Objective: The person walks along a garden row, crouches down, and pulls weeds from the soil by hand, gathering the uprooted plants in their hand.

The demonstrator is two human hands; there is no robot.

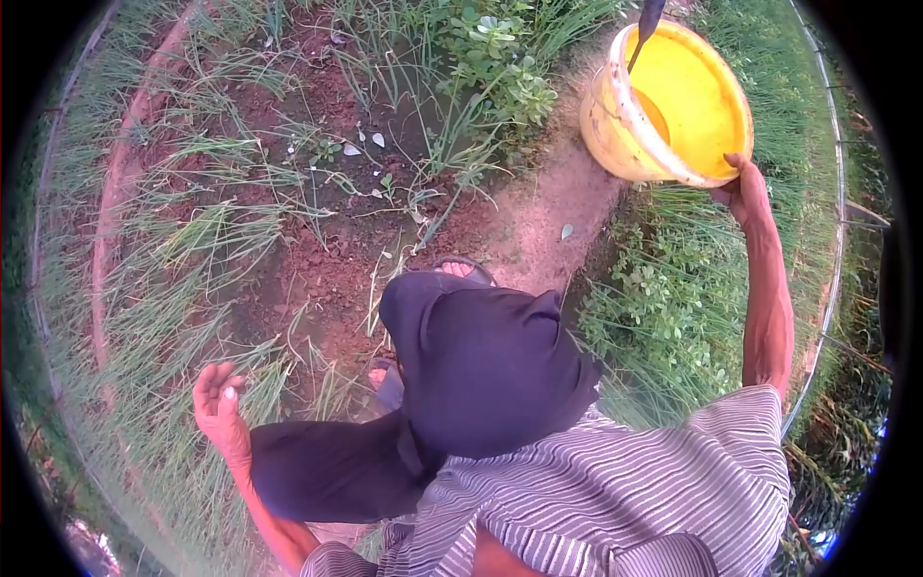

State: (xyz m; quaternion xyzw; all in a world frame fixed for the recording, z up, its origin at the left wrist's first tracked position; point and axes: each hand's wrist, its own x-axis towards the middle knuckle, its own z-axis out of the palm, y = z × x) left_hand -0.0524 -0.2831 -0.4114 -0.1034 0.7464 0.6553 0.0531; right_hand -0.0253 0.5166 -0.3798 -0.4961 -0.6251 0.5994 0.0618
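Note:
A yellow bucket [707, 91] with a dirt-smeared pale rim is at the upper right, tilted so that its inside faces me. My right hand [742, 192] pinches the near edge of its rim, thumb over the edge. At the bucket's far left rim stands a tool with a dark handle [650, 17]; its lower end reaches into the bucket. At the lower left, my left hand [221, 409] hangs beside my knee with nothing in it, fingers loosely bent and apart. Green onion-like plants [207, 236] lie below and around that hand.
A bare earth path [553, 216] runs up from my sandalled feet [463, 269]. Leafy plants [663, 298] grow to the right, and a leafy clump [495, 72] stands at the top. Reddish loose soil [327, 274] shows among the onion plants. A low ridge [111, 207] curves along the left.

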